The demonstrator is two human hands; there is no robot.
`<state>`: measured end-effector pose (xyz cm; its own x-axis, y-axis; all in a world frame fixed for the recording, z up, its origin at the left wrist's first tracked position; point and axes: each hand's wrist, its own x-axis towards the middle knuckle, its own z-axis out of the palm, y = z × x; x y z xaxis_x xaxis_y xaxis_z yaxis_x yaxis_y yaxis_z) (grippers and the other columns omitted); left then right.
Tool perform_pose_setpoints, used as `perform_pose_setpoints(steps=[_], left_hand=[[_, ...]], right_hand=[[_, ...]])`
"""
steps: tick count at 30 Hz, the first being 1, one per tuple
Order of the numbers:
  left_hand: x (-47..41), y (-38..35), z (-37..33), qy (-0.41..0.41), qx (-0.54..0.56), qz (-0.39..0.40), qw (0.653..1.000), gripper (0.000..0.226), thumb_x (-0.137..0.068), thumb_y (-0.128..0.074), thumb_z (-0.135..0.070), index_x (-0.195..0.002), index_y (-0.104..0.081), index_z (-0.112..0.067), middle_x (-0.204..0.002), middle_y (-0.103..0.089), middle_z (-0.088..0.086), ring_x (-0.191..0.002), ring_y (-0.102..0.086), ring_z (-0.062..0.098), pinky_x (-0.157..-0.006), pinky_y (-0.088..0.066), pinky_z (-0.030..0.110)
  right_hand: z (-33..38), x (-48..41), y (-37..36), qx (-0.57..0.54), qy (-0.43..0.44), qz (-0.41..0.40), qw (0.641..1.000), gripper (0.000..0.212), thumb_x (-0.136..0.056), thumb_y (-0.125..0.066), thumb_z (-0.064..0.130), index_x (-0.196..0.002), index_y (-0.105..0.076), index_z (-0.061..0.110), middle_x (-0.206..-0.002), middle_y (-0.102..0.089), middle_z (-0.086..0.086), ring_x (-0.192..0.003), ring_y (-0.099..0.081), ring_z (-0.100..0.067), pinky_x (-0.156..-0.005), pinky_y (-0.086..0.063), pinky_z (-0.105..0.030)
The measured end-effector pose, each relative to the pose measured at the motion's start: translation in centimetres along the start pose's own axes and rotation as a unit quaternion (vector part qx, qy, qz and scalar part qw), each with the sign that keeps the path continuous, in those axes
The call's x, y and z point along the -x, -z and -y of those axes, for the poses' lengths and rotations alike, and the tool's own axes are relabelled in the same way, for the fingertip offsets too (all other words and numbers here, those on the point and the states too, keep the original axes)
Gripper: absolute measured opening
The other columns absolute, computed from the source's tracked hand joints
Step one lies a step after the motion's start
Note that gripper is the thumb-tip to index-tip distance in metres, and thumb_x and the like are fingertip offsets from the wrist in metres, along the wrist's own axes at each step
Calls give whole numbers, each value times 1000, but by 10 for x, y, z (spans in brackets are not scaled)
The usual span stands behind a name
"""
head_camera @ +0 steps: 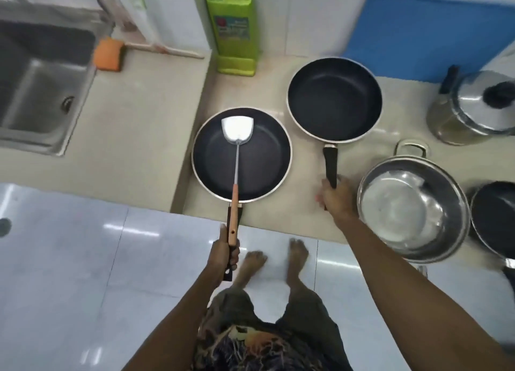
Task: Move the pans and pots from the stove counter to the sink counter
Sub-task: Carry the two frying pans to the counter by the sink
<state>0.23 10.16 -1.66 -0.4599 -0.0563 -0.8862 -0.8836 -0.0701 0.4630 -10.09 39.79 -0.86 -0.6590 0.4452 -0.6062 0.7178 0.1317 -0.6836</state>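
Left hand (224, 252): closed tight around the dark handle of the flat pan, and around the wooden end of the spatula too, out past the counter edge and over the floor
Flat pan (259, 161): black inside with a pale rim, round part over the near edge of the counter, just right of the step where the two counter parts meet
Spatula (237, 142): shiny metal blade lies inside the flat pan, its thin stem runs back along the pan's handle to the left hand
Right hand (335, 196): wrapped around the end of the black handle of the deep pan; it looks a bit blurry
Deep pan (334, 100): black inside, farther back on the counter, to the right of the flat pan and close to it
Steel pot (409, 206): big, shiny and open, just right of the right hand
Lidded pot (471, 111): silver with a dark knob on top, far right and back
Dark pot (493, 220): at the right edge, only part shows
Sink (36, 86): steel, on the left side, well apart from the pans
Sponge (108, 54): orange, beside the sink's far corner
Green holder (234, 33): stands upright at the back wall
Blue board (423, 33): leans at the back, behind the deep pan
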Motion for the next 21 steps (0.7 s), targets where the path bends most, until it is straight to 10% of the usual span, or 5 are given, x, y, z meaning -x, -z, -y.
perform_pose_setpoints(steps=[7, 21], left_hand=[[5, -44, 6, -66, -98, -157, 980, 66, -108, -25, -51, -71, -58, -8, -61, -57, 9, -50, -52, 18, -54, -45, 32], [76, -101, -3, -60, 6, -182, 981, 70, -101, -25, -65, -65, -52, -12, -42, -50, -1, -32, -45, 12, -37, -39, 22]], right_hand=[[6, -36, 3, -86, -45, 79, 992, 45, -103, -44, 49, -74, -54, 16, -58, -52, -3, -36, -45, -14, -39, -40, -25], [36, 28, 36, -66, 96, 18, 993, 50, -105, -41, 50, -74, -50, 12, -58, -44, -6, -37, -38, -16, -37, -33, -26]])
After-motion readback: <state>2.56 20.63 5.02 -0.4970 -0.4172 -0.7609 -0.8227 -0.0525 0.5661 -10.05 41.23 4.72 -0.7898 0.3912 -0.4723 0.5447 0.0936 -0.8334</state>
